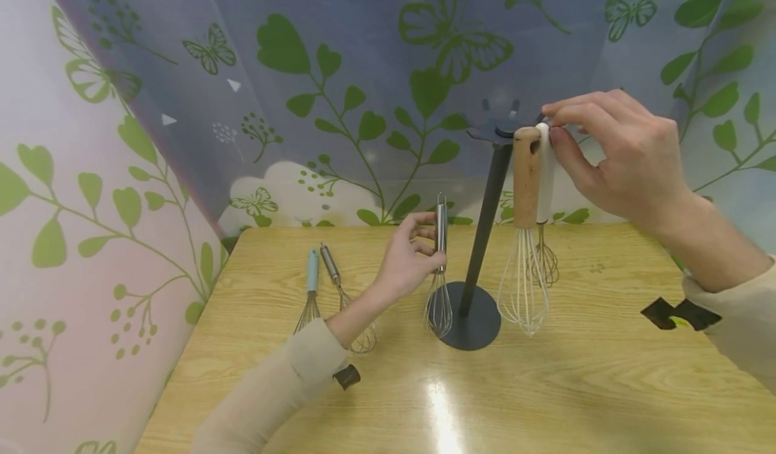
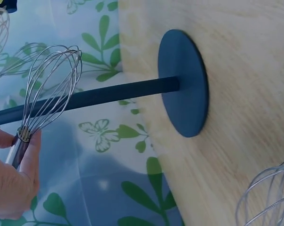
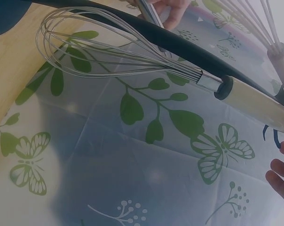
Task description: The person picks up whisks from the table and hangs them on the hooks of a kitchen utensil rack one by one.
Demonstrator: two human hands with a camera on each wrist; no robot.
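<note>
A hanging cloth (image 1: 364,9) fills everything from nine o'clock through twelve to three, printed with green leaves and butterflies on blue-grey and pale pink. Below it, a wood-grain table (image 1: 576,400) spreads across the lower half around six o'clock, a bright reflection shining on it. My beige sleeves come in next, the left sleeve (image 1: 273,386) from seven o'clock and the right sleeve (image 1: 736,312) from four. A dark stand (image 1: 485,232) rises from a round base (image 1: 485,326) at five o'clock and leans in my sight toward hooks (image 1: 505,132) at two. My right hand (image 1: 612,151) is up between two and three o'clock, its fingers bent and a little parted, thumb and forefinger beside the top of the white-handled whisk (image 1: 544,178); I cannot tell whether they pinch it. My left hand (image 1: 412,255), just off the centre toward five o'clock, pinches the steel whisk (image 1: 441,232) by its handle between thumb and fingers, wires pointing down, in the air beside the pole and apart from the base. At three o'clock the wooden-handled whisk (image 1: 526,191), the biggest of the five, hangs by the stand's top, wires down, just beside the white-handled one. At eight o'clock, two smaller ones lie on the tabletop near each other: the blue-handled whisk (image 1: 312,272) and, on its right, the second metal whisk (image 1: 330,264), both partly behind my left arm.
</note>
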